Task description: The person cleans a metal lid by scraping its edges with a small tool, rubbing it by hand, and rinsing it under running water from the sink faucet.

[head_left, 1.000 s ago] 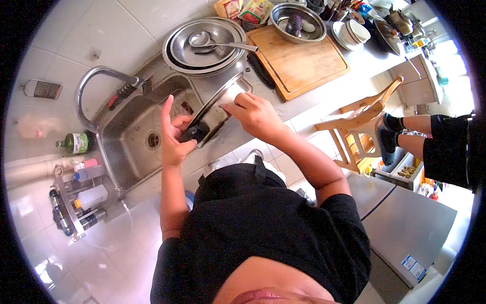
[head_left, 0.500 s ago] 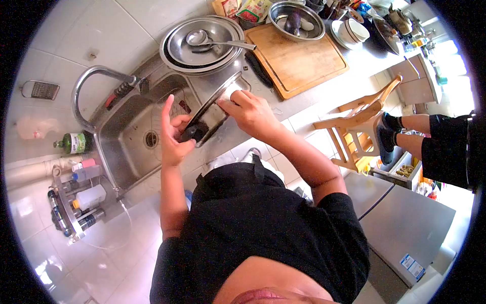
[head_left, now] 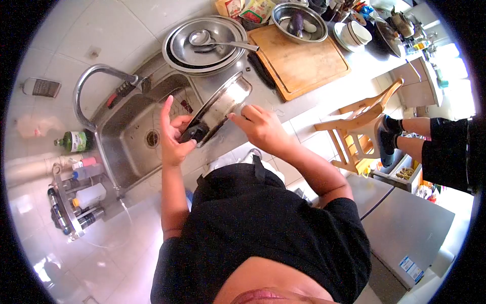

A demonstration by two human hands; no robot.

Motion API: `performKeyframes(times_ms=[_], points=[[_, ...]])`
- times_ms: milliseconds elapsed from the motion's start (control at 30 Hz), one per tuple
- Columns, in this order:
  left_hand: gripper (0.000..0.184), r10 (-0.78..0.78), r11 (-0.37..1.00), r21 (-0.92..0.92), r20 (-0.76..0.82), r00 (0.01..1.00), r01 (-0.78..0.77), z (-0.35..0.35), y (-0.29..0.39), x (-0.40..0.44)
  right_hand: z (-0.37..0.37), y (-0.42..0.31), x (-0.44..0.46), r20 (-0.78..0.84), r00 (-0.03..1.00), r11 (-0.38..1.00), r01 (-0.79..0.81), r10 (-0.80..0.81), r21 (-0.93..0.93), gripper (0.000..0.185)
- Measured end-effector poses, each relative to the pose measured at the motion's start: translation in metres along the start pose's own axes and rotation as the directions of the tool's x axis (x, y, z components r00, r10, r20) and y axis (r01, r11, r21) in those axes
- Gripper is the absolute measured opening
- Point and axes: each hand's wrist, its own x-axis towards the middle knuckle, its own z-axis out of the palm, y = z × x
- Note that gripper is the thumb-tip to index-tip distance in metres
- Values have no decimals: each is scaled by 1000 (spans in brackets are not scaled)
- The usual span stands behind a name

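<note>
A shallow steel pan (head_left: 228,103) with a black handle (head_left: 195,133) is held tilted on its side at the sink's front edge. My left hand (head_left: 176,139) grips it at the black handle, thumb below and index finger pointing up. The fingers of my right hand (head_left: 260,129) are pinched together close against the pan's outer side. Something small and whitish shows at those fingertips, too unclear to name. Left of the pan lies the steel sink (head_left: 126,162), with a curved faucet (head_left: 91,76) over it.
Stacked steel bowls (head_left: 179,43) hold a ladle (head_left: 223,43). A wooden cutting board (head_left: 298,63) and a bowl with an eggplant (head_left: 297,23) are on the counter. A green bottle (head_left: 76,142) stands left of the sink. At right are a wooden chair (head_left: 354,119) and another person's legs (head_left: 412,144).
My right hand has slid down and right along the pan, uncovering more of its outer side. My left hand keeps its hold with hardly any movement.
</note>
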Motion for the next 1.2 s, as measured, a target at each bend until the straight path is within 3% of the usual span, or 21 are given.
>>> performKeyframes(times_ms=[500,633,1100,1200], points=[[103,10,1000,-9,25,1000,-10,6,-5,-1,13,-8,8,49,998,998,-23,26,-62,35],[103,-19,1000,12,33,999,19,2,-3,2,5,-13,-3,40,995,996,-89,89,-18,37],[101,-17,997,73,25,1000,15,7,-3,-1,16,-9,14,-65,996,998,-56,55,-17,36],[101,-10,999,48,34,999,9,2,-2,2,9,-8,-4,-2,995,995,-104,104,-6,37]])
